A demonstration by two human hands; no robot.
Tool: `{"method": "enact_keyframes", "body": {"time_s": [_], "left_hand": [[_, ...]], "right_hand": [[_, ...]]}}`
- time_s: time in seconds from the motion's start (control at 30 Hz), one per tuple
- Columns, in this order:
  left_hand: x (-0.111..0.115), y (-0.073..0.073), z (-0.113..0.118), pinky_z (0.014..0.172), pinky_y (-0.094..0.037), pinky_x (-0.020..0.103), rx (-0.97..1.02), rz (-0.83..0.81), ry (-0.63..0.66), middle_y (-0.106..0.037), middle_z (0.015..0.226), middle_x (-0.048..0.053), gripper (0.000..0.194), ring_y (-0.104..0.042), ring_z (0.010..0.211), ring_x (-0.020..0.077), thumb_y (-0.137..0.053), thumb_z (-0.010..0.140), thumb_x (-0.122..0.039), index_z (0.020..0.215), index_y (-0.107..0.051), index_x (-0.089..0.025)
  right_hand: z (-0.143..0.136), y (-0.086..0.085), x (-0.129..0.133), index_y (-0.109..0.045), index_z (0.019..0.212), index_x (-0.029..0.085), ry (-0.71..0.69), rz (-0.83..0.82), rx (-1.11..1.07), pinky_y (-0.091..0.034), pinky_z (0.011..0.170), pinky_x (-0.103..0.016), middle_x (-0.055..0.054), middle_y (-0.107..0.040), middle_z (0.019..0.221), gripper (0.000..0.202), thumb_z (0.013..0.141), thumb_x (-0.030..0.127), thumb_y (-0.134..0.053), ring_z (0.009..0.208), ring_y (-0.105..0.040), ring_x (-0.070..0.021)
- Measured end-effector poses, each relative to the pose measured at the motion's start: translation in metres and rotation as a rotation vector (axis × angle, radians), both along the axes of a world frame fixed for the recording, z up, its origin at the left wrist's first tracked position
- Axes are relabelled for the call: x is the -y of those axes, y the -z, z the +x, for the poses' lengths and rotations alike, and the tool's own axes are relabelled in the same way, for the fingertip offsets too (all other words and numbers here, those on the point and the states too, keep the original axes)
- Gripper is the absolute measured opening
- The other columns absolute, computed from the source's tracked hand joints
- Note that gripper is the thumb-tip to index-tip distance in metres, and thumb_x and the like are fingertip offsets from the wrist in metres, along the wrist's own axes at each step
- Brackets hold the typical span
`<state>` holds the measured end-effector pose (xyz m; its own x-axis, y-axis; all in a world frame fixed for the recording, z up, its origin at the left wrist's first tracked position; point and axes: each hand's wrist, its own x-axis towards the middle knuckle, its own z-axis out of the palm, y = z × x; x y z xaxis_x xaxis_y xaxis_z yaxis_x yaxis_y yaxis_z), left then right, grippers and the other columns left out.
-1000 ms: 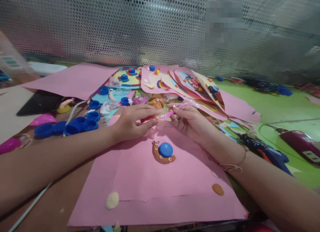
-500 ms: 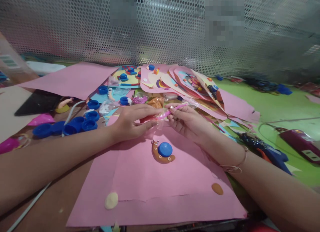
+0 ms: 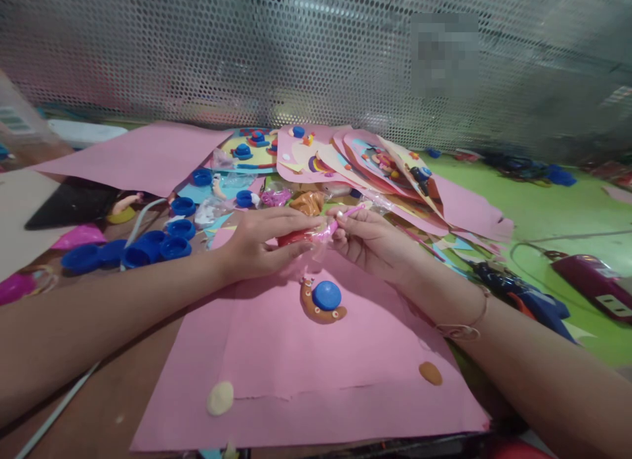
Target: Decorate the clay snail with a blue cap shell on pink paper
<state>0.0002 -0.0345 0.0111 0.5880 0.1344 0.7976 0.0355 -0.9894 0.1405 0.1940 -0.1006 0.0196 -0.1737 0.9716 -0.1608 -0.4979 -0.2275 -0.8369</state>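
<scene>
My left hand (image 3: 269, 240) is closed around a clear plastic wrapper with red material (image 3: 293, 237) in it. Pinched in my right hand (image 3: 368, 238) is a thin pink tool (image 3: 354, 210), its lower end at the wrapper's mouth. Below both hands lies a pink sheet (image 3: 296, 353). On it rests a brown curved clay piece (image 3: 320, 315) with small pale rings, curled beside a blue disc (image 3: 326, 295). A cream clay disc (image 3: 220, 398) is at the sheet's lower left and a brown oval (image 3: 430, 373) at its lower right.
Blue caps (image 3: 135, 256) and a white cable (image 3: 137, 228) lie at the left. Behind the hands are decorated pink sheets (image 3: 306, 156) and an orange-brown packet (image 3: 307, 203). A glue gun (image 3: 533, 301) and a maroon power strip (image 3: 595, 284) sit at the right, before a perforated metal panel (image 3: 316, 64).
The pink tool has shifted slightly, and more of the red material shows between my left fingers. Both hands keep nearly the same place.
</scene>
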Motion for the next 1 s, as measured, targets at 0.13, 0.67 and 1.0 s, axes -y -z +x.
{"method": "enact_keyframes", "body": {"time_s": [0.13, 0.67, 1.0], "left_hand": [[-0.001, 0.000, 0.001, 0.071, -0.057, 0.022, 0.027, 0.044, 0.025, -0.075, 0.091, 0.006, 0.023, -0.070, 0.079, 0.0142, -0.060, 0.083, -0.023, 0.104, -0.069, -0.018], [-0.003, 0.002, 0.001, 0.073, -0.056, 0.020, 0.044, 0.059, 0.016, -0.075, 0.093, 0.008, 0.022, -0.070, 0.082, 0.0141, -0.063, 0.082, -0.022, 0.102, -0.069, -0.016], [-0.003, 0.005, 0.002, 0.075, -0.056, 0.022, 0.046, 0.042, -0.011, -0.074, 0.094, 0.008, 0.025, -0.070, 0.083, 0.0145, -0.061, 0.083, -0.026, 0.105, -0.069, -0.016]], "right_hand": [[-0.001, 0.000, 0.000, -0.067, 0.078, 0.013, -0.018, 0.011, 0.009, -0.051, 0.057, -0.007, 0.004, -0.063, 0.058, 0.004, 0.079, 0.009, -0.065, 0.052, -0.059, -0.0014], [-0.006, -0.005, 0.006, -0.071, 0.076, 0.016, 0.009, 0.138, 0.062, -0.053, 0.055, -0.008, 0.003, -0.069, 0.059, 0.013, 0.065, 0.018, -0.078, 0.053, -0.063, -0.0029], [-0.012, -0.003, 0.006, -0.073, 0.073, 0.018, 0.154, 0.203, 0.187, -0.054, 0.056, -0.016, 0.003, -0.069, 0.058, 0.022, 0.055, 0.027, -0.083, 0.051, -0.061, -0.0051]]}}
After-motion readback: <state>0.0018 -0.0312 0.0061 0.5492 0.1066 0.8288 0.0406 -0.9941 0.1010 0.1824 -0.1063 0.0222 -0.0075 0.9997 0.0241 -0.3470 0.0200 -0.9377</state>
